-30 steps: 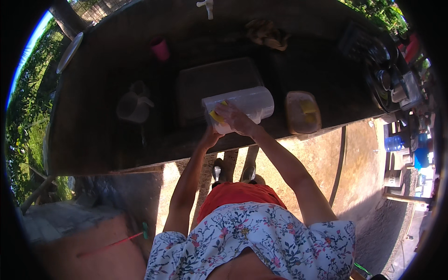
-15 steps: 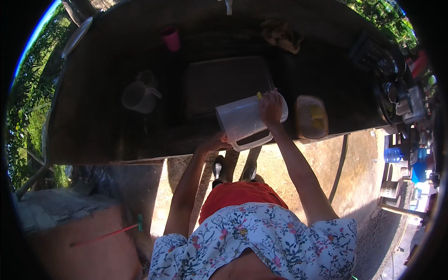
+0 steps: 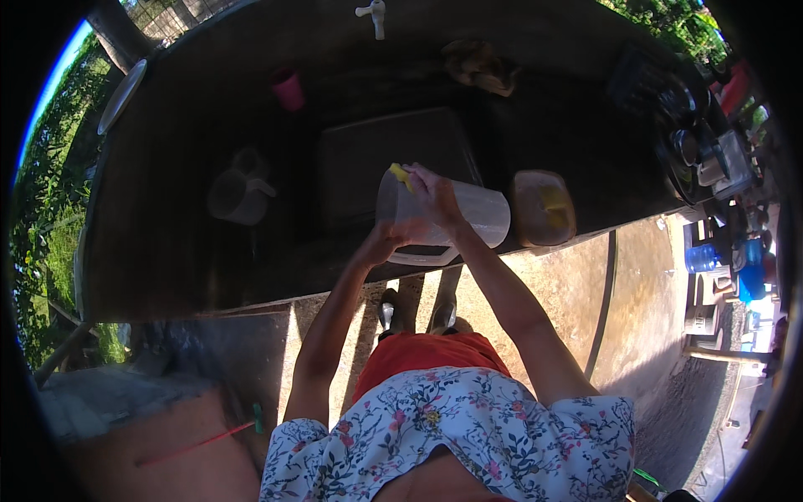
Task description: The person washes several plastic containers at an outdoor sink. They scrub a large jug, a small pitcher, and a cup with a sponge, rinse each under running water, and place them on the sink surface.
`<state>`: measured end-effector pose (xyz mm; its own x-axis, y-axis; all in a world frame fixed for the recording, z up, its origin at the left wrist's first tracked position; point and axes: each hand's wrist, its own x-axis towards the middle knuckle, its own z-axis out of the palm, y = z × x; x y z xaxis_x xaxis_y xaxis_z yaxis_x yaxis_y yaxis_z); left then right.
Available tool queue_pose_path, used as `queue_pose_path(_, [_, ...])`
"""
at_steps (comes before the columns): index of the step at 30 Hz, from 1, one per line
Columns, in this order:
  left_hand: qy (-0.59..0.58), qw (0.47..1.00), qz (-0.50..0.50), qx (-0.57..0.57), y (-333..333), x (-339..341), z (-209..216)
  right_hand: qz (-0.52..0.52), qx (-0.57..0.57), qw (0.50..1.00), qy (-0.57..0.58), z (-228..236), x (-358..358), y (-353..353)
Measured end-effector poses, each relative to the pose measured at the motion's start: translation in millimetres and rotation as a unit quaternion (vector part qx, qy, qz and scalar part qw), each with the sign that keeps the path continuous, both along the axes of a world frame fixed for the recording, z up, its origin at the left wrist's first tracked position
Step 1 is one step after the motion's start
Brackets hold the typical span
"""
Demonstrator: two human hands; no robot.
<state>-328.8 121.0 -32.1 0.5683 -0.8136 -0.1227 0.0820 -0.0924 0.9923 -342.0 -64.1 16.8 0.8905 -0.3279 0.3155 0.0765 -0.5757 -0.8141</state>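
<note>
A translucent plastic pitcher [image 3: 483,211] lies tilted on its side above the near edge of the dark counter, its handle facing me. My left hand [image 3: 381,242] is closed on it at the left end, close to the handle. In my right hand [image 3: 437,199] is a yellow sponge [image 3: 401,176], pressed to the pitcher's upper side near the left end. The fingertips of the left hand are partly hidden by the pitcher. Just right of the pitcher stands a clear tub [image 3: 529,227] with a yellow piece inside.
A clear jug with a handle [image 3: 237,199] stands at left on the dark counter [image 3: 167,251]. Farther back are a pink cup [image 3: 288,90], a white tap [image 3: 375,18] and a crumpled brown cloth [image 3: 481,69]. Dark dishes [image 3: 682,142] crowd the right end. A rectangular panel [image 3: 360,151] lies mid-counter.
My right hand and the sponge have moved left along the pitcher, from its right end toward its left end. The left hand has shifted slightly left and up with the pitcher.
</note>
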Motion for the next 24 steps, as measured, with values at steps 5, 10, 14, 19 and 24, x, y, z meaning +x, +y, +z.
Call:
queue_pose_path(5, [-0.132,0.991,-0.018,0.026,9,-11,22,-0.147,-0.267,0.950,0.070,1,-22,-18])
queue_pose_path(10, [0.229,0.967,0.079,-0.079,6,-14,22,-0.091,-0.118,0.988,-0.032,1,-59,7])
queue_pose_path(14, [0.140,0.987,0.072,-0.042,-4,-14,25,-0.124,-0.235,0.949,-0.170,-23,-59,15])
queue_pose_path(19, [0.145,0.976,0.045,-0.156,2,-18,36,-0.301,0.008,0.952,0.059,-55,-49,-90])
queue_pose_path(24, [0.036,0.995,0.043,-0.084,0,4,35,-0.226,-0.154,0.950,-0.153,-48,-39,-89])
